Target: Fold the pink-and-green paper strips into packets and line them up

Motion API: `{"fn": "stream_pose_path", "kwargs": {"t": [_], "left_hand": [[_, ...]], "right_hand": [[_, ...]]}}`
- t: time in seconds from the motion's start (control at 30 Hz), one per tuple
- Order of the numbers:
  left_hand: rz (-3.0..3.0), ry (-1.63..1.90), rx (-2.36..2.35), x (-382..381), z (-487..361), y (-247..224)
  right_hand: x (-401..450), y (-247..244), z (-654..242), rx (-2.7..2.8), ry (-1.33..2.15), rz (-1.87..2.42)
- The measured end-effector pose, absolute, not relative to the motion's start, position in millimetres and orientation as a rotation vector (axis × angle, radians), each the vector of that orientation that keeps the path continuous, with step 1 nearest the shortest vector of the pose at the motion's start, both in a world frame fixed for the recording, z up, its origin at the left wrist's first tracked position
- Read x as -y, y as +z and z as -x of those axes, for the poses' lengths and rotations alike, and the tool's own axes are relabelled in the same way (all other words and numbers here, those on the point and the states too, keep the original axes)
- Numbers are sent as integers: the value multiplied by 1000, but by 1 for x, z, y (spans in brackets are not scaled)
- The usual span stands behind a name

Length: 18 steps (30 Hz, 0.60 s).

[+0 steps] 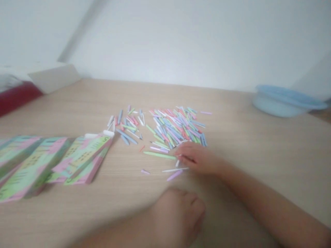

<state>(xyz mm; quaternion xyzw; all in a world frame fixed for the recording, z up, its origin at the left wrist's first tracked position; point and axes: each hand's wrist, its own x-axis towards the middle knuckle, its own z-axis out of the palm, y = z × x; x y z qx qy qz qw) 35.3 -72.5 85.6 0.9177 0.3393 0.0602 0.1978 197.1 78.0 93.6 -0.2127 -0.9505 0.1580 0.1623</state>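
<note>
My right hand [195, 156] reaches in from the right, its fingers pinched at the near edge of a pile of pastel pens [173, 127]. By its fingertips are a small white piece [177, 163] and a long green pen [159, 155]; whether they are gripped is blurred. Just below lie a thin white stick [172, 170] and a purple piece [175, 175]. My left hand [181, 213] is curled near the front of the table, blurred, and what it holds, if anything, is hidden.
Several pastel printed boxes [33, 165] lie at the left. Caps and short pieces [129, 124] are scattered beside the pile. A light blue basin [284, 100] stands at the back right. A dark red object [19, 96] and a white box [55, 77] are at the back left.
</note>
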Motion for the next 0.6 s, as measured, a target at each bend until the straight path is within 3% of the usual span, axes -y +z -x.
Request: {"fn": "stream_pose_path", "kwargs": {"t": [0.1,0.3,0.6], "left_hand": [[-2609,105,-929,72,-37,87],[-2712,68,-920,73,-39,83],[-2748,175,-960,73,-38,67]], "right_hand": [[-46,94,-191,2879,474,496],[-43,82,-184,3038,60,369],[-42,74,-181,2844,527,519]]}}
